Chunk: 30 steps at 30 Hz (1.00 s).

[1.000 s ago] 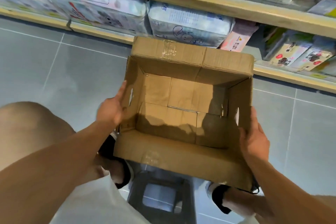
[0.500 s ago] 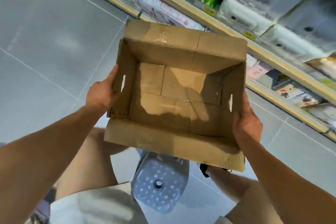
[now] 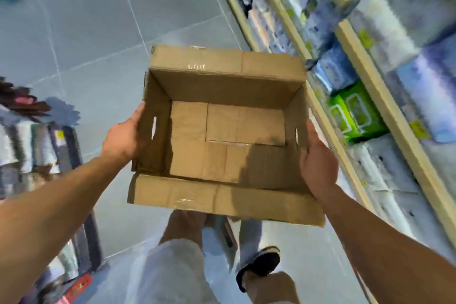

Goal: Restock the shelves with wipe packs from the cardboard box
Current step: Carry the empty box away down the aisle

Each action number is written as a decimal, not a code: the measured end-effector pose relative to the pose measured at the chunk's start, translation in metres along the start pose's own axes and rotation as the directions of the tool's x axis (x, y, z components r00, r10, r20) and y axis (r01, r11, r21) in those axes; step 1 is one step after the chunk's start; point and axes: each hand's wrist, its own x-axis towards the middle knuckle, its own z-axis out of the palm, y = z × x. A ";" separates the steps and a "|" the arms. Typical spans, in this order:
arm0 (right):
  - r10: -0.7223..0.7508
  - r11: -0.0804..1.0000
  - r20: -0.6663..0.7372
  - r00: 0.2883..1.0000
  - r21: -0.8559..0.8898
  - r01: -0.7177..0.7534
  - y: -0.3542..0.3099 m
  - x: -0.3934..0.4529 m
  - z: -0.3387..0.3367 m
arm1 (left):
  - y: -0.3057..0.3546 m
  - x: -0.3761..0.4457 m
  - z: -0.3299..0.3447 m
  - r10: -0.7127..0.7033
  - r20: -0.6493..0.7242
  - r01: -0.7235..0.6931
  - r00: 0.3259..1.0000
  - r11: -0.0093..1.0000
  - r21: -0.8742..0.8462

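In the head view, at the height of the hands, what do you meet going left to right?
Blurred display rack → left hand → cardboard box, empty inside → right hand → green pack on the shelves.

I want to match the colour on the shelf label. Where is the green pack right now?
In the head view, the green pack lies on the shelf at the right, just beyond the right hand holding the cardboard box, with a blue pack beside it.
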 end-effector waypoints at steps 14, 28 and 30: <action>-0.503 0.862 -0.052 0.863 -0.098 0.497 -0.355 0.211 -0.121 | -0.124 0.112 -0.255 -0.243 -0.195 0.185 0.950 0.943 -0.275; -0.573 0.819 -0.041 0.818 -0.075 0.569 -0.581 0.492 -0.169 | -0.102 0.365 -0.450 -0.348 -0.267 0.272 0.899 0.920 -0.283; -0.583 0.811 -0.029 0.812 -0.084 0.579 -0.616 0.532 -0.179 | -0.098 0.403 -0.481 -0.380 -0.270 0.302 0.885 0.909 -0.288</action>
